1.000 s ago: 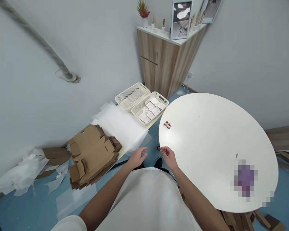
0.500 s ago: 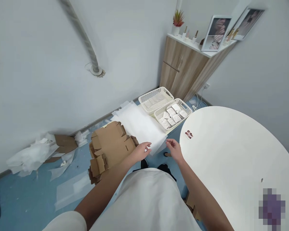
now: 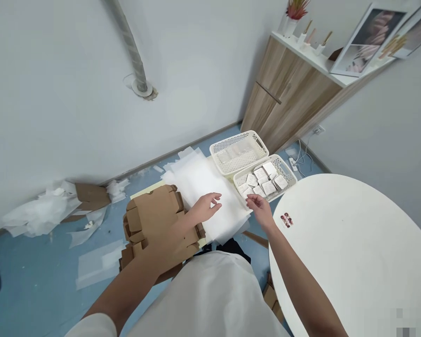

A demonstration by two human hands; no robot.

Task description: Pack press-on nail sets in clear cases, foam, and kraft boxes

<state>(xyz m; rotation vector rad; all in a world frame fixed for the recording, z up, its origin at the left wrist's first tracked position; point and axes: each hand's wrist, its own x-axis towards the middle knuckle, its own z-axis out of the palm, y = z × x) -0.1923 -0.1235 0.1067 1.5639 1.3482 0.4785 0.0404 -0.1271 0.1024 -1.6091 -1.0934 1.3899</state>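
Observation:
My left hand (image 3: 206, 207) hovers over a stack of white foam sheets (image 3: 196, 180), its fingers apart and nothing in it. My right hand (image 3: 259, 208) is near the front edge of a white basket (image 3: 290, 174) that holds several small white packets (image 3: 268, 188); its fingertips are bent together, and whether they hold anything is too small to tell. Behind it stands a second white basket (image 3: 263, 145) with clear bags inside. Flattened brown cardboard boxes (image 3: 157, 210) lie beside the foam sheets, partly under my left forearm.
A round white table (image 3: 351, 243) fills the right side, with a small red-and-white item (image 3: 286, 220) near its edge. A wooden cabinet (image 3: 294, 79) stands behind the baskets. Crumpled foam (image 3: 45, 210) lies on the floor at left.
The view has shifted, bringing the cabinet and baskets closer. My right hand has moved from beside the foam sheets to the basket's front edge. My left hand is now farther over the sheets.

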